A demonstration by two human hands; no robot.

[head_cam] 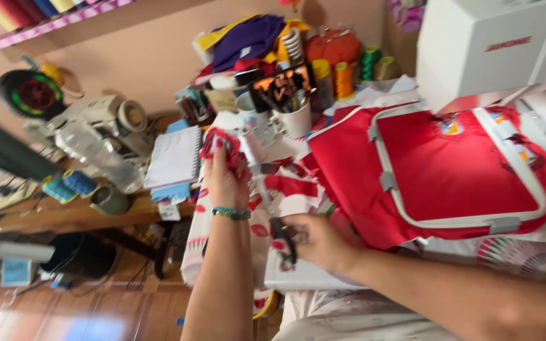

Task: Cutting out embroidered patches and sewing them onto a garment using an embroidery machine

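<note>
My left hand is raised and closed around a bunched red-and-white patterned fabric; a beaded band sits on that wrist. My right hand grips black-handled scissors whose blades point up toward the fabric near my left hand. More of the red-and-white cloth lies under both hands. To the right, red cloth is stretched in a white embroidery hoop at a white embroidery machine.
A cluttered wooden desk holds a spiral notebook, a plastic bottle, thread spools, a mug of tools and piled fabrics. Wooden floor with cables lies below at the left.
</note>
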